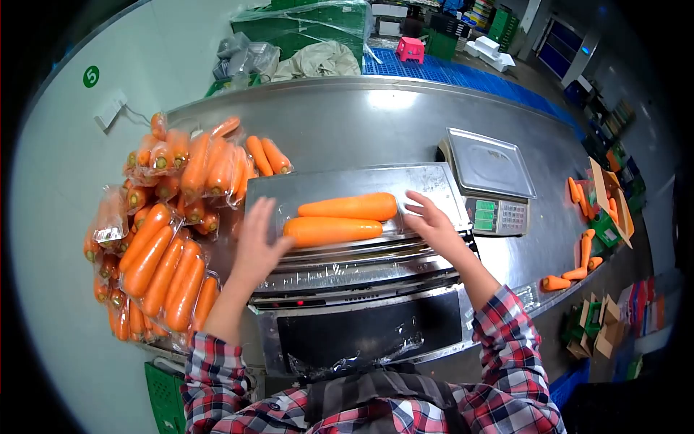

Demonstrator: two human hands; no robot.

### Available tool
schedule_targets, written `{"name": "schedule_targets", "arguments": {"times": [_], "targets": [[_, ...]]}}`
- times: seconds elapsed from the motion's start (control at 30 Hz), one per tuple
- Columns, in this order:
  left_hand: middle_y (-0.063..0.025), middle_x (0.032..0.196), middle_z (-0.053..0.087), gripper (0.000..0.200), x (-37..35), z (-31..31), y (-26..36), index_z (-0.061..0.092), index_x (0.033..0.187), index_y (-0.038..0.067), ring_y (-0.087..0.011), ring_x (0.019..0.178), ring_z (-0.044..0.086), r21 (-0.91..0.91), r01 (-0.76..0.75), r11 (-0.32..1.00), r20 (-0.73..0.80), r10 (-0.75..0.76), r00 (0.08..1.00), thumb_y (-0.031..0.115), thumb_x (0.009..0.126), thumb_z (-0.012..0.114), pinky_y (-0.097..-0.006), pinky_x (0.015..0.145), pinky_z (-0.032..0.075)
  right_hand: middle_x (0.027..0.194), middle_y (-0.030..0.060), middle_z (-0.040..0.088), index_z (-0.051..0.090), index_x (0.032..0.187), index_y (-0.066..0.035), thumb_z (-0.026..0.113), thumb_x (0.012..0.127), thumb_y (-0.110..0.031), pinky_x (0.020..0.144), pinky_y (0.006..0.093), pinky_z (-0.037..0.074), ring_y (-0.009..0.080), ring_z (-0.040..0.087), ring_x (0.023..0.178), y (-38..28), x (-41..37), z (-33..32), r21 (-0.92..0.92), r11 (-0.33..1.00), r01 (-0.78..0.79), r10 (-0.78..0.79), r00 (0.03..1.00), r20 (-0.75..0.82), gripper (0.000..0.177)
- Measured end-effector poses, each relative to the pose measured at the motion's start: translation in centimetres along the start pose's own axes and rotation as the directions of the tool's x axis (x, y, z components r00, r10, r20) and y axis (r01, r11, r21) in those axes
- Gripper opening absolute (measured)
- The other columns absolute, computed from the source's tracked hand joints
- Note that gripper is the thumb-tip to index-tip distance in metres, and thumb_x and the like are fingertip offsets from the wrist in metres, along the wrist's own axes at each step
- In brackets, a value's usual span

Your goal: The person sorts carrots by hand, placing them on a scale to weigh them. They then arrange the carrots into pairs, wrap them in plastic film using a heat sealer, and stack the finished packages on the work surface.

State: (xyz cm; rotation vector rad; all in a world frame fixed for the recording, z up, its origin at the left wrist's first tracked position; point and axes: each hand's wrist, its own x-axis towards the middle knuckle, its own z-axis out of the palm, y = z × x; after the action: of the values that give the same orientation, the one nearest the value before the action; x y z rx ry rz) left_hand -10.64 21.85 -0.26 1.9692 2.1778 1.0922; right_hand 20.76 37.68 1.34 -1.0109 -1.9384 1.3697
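Two large carrots lie side by side on the metal top of a film-wrapping machine: an upper carrot and a lower carrot. Clear film shows around them. To their left is my left hand, slightly blurred, thumb out toward the end of the lower carrot; whether it touches cannot be made out. My right hand is on the other side, fingers apart, just off the right end of the upper carrot. Neither hand holds anything.
Wrapped carrot packs pile up on the left. A digital scale stands to the right on the steel table. Loose carrots and a cardboard box are by the right edge. The machine's black plate faces me.
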Motion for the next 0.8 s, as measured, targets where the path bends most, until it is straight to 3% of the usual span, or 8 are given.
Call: {"name": "schedule_targets", "arguments": {"times": [0.1,0.17,0.3,0.47,0.67,0.7,0.77,0.8], "targets": [[-0.0134,0.086,0.055,0.013,-3.2,-3.2,-0.5,0.058,0.083,0.001,-0.0312,0.088,0.05,-0.049,0.198,0.979,-0.165,-0.204,0.965,0.011,0.078,0.064,-0.0401,0.078,0.041,0.085,0.0146,0.058,0.058,0.086,-0.001,0.061,0.082,-0.01,0.07,0.0384,0.048,0.0307,0.057,0.08,2.1,-4.1,-3.1,-0.51,0.859,0.053,-0.187,0.959,-0.215,0.011],[-0.0118,0.08,0.052,0.016,-6.1,-3.5,-0.7,0.058,0.073,0.001,-0.0307,0.081,0.047,0.256,0.112,0.96,-0.186,-0.065,0.98,0.014,0.077,0.067,-0.0404,0.074,0.04,0.073,0.0124,0.054,0.056,0.07,-0.001,0.066,0.075,-0.006,0.066,0.0374,0.044,0.0289,0.053,0.072,3.5,-6.5,-4.2,-0.804,0.556,0.211,-0.497,0.86,-0.119,0.012],[-0.0093,0.076,0.047,0.022,-8.2,-2.9,1.8,0.061,0.063,0.004,-0.0291,0.081,0.045,0.449,0.11,0.887,-0.108,-0.069,0.992,0.022,0.072,0.07,-0.04,0.073,0.037,0.067,0.0118,0.049,0.053,0.057,-0.004,0.067,0.072,-0.012,0.064,0.0421,0.041,0.0313,0.049,0.069,4.6,-8.0,-3.2,-0.918,0.379,0.119,-0.505,0.857,-0.097,0.023],[-0.0073,0.077,0.052,0.019,-7.7,-0.8,2.7,0.066,0.067,0.006,-0.0274,0.083,0.048,0.295,0.16,0.942,-0.053,-0.151,0.987,0.024,0.073,0.07,-0.0392,0.075,0.038,0.063,0.0088,0.052,0.063,0.055,-0.006,0.072,0.071,-0.03,0.064,0.039,0.041,0.0266,0.051,0.069,3.5,-7.0,-0.6,-0.843,0.515,0.156,-0.442,0.891,-0.106,0.03],[-0.0084,0.068,0.055,0.02,-6.5,0.2,0.7,0.059,0.065,0.003,-0.0249,0.069,0.052,0.179,0.16,0.971,-0.088,-0.146,0.985,0.017,0.078,0.062,-0.0384,0.067,0.04,0.069,0.0144,0.056,0.061,0.064,-0.001,0.061,0.077,-0.016,0.068,0.0416,0.044,0.0324,0.054,0.073,2.2,-5.7,-0.4,-0.657,0.735,0.169,-0.245,0.969,-0.025,0.02],[-0.0076,0.065,0.054,0.02,-6.3,-0.2,0.6,0.058,0.065,0.003,-0.0228,0.064,0.05,0.004,0.296,0.955,0.005,-0.296,0.955,0.016,0.079,0.06,-0.0364,0.063,0.04,0.07,0.015,0.057,0.061,0.065,0.0,0.06,0.078,-0.017,0.069,0.0416,0.045,0.0327,0.054,0.074,1.8,-5.5,-0.7,-0.641,0.753,0.149,-0.21,0.977,-0.019,0.02],[-0.0059,0.059,0.052,0.02,-5.6,-1.5,0.3,0.056,0.065,0.002,-0.0185,0.054,0.048,-0.292,0.559,0.776,0.254,-0.5,0.828,0.014,0.081,0.055,-0.0323,0.055,0.04,0.071,0.0162,0.06,0.061,0.073,0.003,0.054,0.081,-0.02,0.067,0.0381,0.047,0.0306,0.058,0.072,0.8,-5.3,-1.6,-0.647,0.761,0.058,0.006,0.995,0.096,0.025],[-0.003,0.056,0.049,0.02,-5.4,-1.9,0.0,0.052,0.063,0.004,-0.0133,0.048,0.043,-0.55,0.663,0.507,0.387,-0.549,0.741,0.012,0.082,0.053,-0.0263,0.046,0.035,0.07,0.0145,0.06,0.061,0.074,0.003,0.052,0.082,-0.02,0.066,0.0359,0.047,0.0264,0.058,0.07,0.1,-5.1,-2.3,-0.528,0.848,-0.04,0.146,0.976,0.162,0.026]]}}
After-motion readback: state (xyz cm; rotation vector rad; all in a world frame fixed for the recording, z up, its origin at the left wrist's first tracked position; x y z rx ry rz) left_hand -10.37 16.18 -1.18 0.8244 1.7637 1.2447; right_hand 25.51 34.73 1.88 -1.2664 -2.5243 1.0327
